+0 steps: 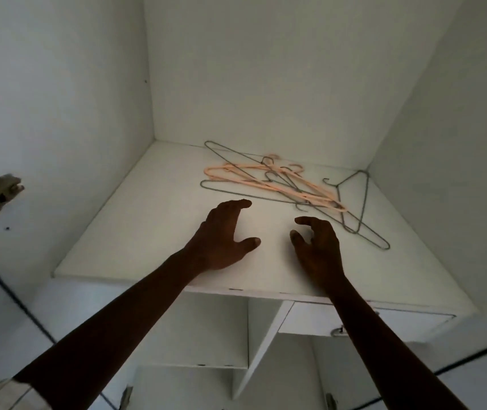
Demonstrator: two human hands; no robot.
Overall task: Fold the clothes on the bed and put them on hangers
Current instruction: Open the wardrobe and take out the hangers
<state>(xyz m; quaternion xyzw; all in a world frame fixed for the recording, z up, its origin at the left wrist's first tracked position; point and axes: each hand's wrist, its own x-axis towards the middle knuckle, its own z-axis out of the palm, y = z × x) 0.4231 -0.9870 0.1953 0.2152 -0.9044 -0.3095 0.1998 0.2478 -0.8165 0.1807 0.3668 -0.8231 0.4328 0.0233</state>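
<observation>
This looks like an early stage: the left hand [223, 238] and right hand [320, 250] reach over the white wardrobe shelf [147, 232], fingers spread and loosely curled, holding nothing. The tangle of peach plastic and grey wire hangers [277, 187] lies ungrasped at one o'clock from them. No clothes or bed are in view, so folding progress cannot be told.

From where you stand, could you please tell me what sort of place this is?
Most likely the inside of a white wardrobe: a deep shelf boxed in by plain white walls, a loose pile of wire and peach hangers lying on it, and a divider panel splitting compartments below.
</observation>
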